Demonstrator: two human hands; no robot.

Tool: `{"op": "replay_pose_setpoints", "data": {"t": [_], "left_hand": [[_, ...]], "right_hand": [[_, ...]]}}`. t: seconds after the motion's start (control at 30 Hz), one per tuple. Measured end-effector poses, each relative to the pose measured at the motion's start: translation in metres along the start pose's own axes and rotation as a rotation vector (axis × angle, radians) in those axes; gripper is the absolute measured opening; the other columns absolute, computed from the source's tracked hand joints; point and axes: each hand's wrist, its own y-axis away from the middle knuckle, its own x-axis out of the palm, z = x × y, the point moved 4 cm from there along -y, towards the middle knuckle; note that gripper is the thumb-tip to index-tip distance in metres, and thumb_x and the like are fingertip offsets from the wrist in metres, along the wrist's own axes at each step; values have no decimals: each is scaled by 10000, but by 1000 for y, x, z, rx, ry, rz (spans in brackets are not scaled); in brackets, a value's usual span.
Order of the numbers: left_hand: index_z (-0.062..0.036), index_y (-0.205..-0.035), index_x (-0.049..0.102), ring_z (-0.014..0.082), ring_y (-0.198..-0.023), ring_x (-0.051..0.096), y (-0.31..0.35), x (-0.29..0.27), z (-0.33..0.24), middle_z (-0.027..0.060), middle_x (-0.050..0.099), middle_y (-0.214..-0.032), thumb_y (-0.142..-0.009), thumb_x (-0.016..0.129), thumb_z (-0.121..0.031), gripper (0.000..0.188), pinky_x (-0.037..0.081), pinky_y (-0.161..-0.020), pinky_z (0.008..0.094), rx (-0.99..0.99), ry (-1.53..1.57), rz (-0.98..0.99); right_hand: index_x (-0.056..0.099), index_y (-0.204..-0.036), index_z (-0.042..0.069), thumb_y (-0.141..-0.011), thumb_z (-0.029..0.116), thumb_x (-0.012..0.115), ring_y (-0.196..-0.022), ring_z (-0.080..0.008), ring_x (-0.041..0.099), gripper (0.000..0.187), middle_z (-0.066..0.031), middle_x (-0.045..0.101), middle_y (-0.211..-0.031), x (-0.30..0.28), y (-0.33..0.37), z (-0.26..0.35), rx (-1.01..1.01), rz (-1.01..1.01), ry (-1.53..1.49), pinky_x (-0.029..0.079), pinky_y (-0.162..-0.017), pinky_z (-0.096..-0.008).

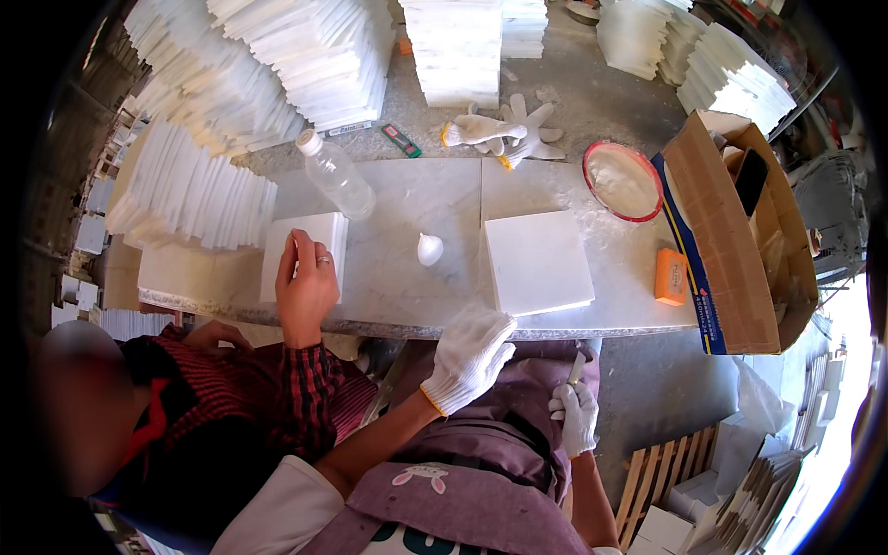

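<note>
My left hand (467,361), in a white knitted glove, hovers over my lap by the table's front edge. Its fingers are stretched out and nothing shows in them. Low at my right thigh, my right hand (575,416), also gloved, is closed round a small flat tool with a pale blade (577,369) pointing up; its handle is mostly hidden. Just beyond my left hand lie square white marble tiles (539,262), stacked low on the tabletop. A small white knotted bag (430,249) sits left of them.
A co-worker's bare hand (308,287) is over other white tiles (331,228) at left. Behind stand a clear bottle (339,180), loose gloves (509,134) and tall tile stacks (453,55). At right are a red-rimmed powder tub (622,181), an orange block (671,277) and a cardboard box (731,231).
</note>
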Motion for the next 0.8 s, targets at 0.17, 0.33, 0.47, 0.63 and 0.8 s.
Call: {"op": "replay_pose_setpoints", "data": {"t": [0.17,0.33,0.47,0.63,0.8], "left_hand": [[-53,-1188,639,342,-1029,644,8,-2,8,102,657,-1153,-784,771,-83,426,518,-933,477,22,-47,-40],[-56,-1238,625,359,-1118,624,19,-7,23,141,634,-1215,-815,749,-93,443,499,-985,532,46,-157,-124],[-47,-1235,628,368,-1158,602,26,-8,33,145,627,-1207,-802,754,-105,455,489,-992,547,34,-226,-127],[-49,-1178,662,372,-1129,610,26,-7,37,143,634,-1197,-783,768,-122,415,493,-971,533,84,-149,-117],[-51,-1138,681,374,-1112,618,26,-5,39,141,644,-1171,-808,759,-166,359,497,-962,533,102,-169,-103]], "right_hand": [[646,-1105,29,-1033,146,589,-704,-60,614,148,-15,669,-887,3,5,1,-39,-26,11,503,-584,-190],[648,-1182,10,-1033,114,586,-744,-81,636,192,-24,684,-879,19,5,40,-259,91,96,549,-677,-241],[686,-1148,17,-1027,85,575,-732,-88,630,178,-23,660,-884,34,1,85,-328,79,197,545,-689,-252],[681,-1227,-18,-985,37,603,-727,-102,640,260,-67,647,-988,42,-13,97,-399,58,319,548,-662,-252],[594,-1412,28,-989,65,608,-665,-60,568,424,13,608,-838,78,2,106,-227,67,66,516,-622,-221]]}}
